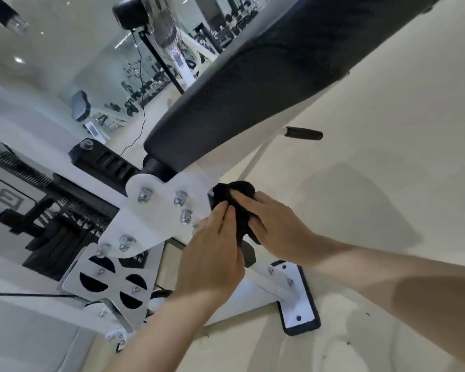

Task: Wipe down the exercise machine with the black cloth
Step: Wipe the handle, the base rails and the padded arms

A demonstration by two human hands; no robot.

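Partial grey lettering on the panel at far left, unreadable. Both hands closed on the black cloth (pixel 232 208), pressed against the white frame (pixel 196 183) just under the black padded seat (pixel 253 84): left hand (pixel 212 253), right hand (pixel 274 224). Five bolts on the bracket plate (pixel 145 218). Black-gripped handle (pixel 304 134) nearby; fan (pixel 145 12) beyond.

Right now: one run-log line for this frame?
phase: wiping | left hand: gripping black cloth | right hand: pressing cloth | contact: white frame below black pad | floor plate: untouched
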